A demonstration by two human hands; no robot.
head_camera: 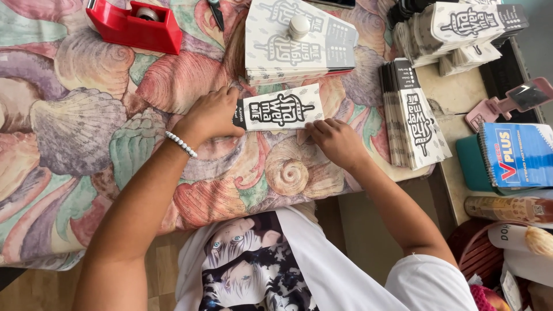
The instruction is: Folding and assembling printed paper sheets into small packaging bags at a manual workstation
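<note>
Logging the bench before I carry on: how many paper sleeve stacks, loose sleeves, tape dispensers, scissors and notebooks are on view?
Paper sleeve stacks: 3 (flat pile, right pile, top-right heap)
Loose sleeve under both hands: 1
Red tape dispenser: 1
Scissors: 1
Blue spiral notebook: 1
Total: 7

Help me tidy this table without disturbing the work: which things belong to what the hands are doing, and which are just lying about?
In use:
- printed paper sleeve, pressed flat by the left hand and right hand
- flat stack of sleeves
- folded pile
- heap of sleeves

Lying about:
- red tape dispenser
- scissors
- blue spiral notebook
- pink phone stand
</note>
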